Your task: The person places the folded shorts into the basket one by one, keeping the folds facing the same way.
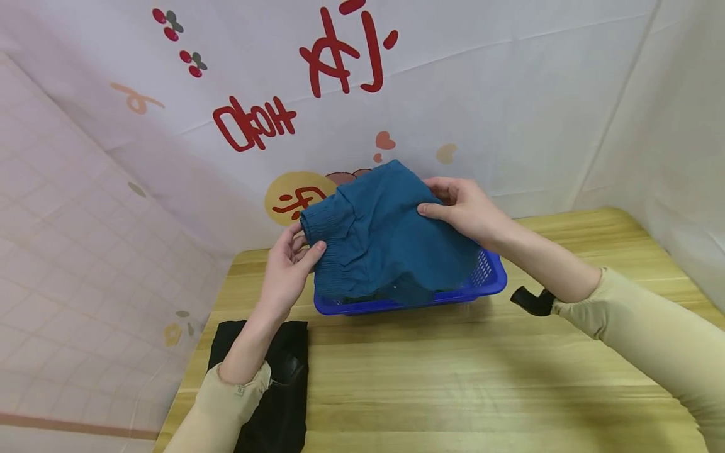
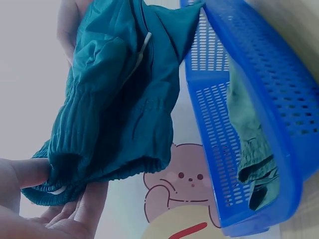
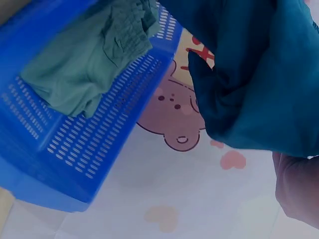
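Your two hands hold a teal garment [image 1: 385, 239] up over a blue basket [image 1: 489, 277] that sits on the wooden bench [image 1: 453, 377]. Your left hand [image 1: 289, 267] pinches the ribbed, elastic edge of the garment at its left side, thumb on the front and fingers behind; the left wrist view shows that gathered band resting against your fingers [image 2: 87, 206]. Your right hand [image 1: 464, 204] grips the upper right part of the cloth, fingers curled over the fold, above the basket's far right corner. The garment hangs between both hands, with its lower edge drooping into the basket.

The basket is perforated plastic, and the wrist views show a paler green cloth [image 3: 84, 64] lying crumpled inside it against the wall. A folded black garment [image 1: 277, 384] lies flat on the bench near the front left corner, partly under your left forearm. A small black object [image 1: 532, 301] rests on the bench just beside your right wrist. Behind the bench hangs a white backdrop [image 1: 510, 94] with red lettering and cartoon shapes.
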### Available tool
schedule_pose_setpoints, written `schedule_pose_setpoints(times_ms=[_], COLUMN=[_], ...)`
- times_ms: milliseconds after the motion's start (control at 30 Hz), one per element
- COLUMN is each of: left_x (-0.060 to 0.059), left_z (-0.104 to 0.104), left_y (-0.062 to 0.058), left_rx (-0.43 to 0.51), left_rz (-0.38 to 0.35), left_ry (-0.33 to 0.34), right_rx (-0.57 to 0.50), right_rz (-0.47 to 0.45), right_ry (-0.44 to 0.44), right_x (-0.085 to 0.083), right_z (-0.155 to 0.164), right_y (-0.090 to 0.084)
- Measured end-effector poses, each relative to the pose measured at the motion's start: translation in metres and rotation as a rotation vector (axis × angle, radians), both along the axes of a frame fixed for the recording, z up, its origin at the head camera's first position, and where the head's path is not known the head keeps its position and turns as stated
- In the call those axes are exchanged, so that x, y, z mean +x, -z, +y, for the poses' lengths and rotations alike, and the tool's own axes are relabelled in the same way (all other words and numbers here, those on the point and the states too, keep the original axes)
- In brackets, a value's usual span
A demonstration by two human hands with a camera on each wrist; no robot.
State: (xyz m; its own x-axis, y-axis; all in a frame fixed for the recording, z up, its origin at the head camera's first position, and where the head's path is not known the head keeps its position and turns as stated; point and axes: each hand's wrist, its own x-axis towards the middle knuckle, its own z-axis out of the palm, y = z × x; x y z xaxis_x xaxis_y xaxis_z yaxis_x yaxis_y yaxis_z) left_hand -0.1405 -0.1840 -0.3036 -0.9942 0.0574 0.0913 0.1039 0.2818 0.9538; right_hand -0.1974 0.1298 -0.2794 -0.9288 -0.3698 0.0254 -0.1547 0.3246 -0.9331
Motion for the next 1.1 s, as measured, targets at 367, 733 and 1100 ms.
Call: schedule_pose_setpoints(times_ms=[367, 733, 1100], left_x=[-0.024, -0.046, -0.070], left_z=[0.002, 0.004, 0.001], left_y=[-0.005, 0.005, 0.012], left_rx=[-0.013, -0.063, -0.271], left_rz=[0.020, -0.013, -0.149], left_ry=[-0.021, -0.018, -0.002], right_rx=[0.037, 0.114, 0.212], right_rz=[0.072, 0.070, 0.008], right_ry=[0.060, 0.057, 0.003], right_x=[-0.026, -0.041, -0.060], right_z=[-0.010, -0.011, -0.016], right_y=[0.001, 0.012, 0.032])
